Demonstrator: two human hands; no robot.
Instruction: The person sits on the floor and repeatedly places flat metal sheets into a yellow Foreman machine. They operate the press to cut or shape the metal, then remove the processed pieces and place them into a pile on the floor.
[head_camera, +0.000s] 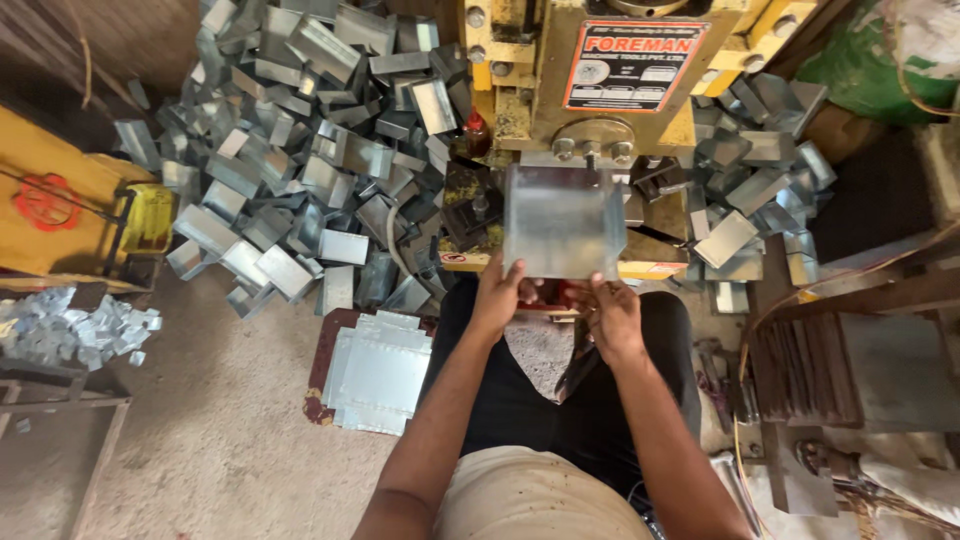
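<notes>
I hold a flat grey sheet-metal piece (562, 220) with both hands, right under the head of a yellow press machine (590, 80). My left hand (500, 292) grips its near left edge and my right hand (612, 312) grips its near right edge. The sheet has small notches at its corners and lies over the machine's bed. A stack of similar flat metal blanks (380, 372) lies on a dark red board on the floor to my left.
A large heap of bent metal box pieces (300, 140) covers the floor at the left of the machine, and a smaller heap (755, 170) lies at its right. A yellow wooden surface (60, 200) and small metal scraps (70, 325) are at far left. Tools lie at right.
</notes>
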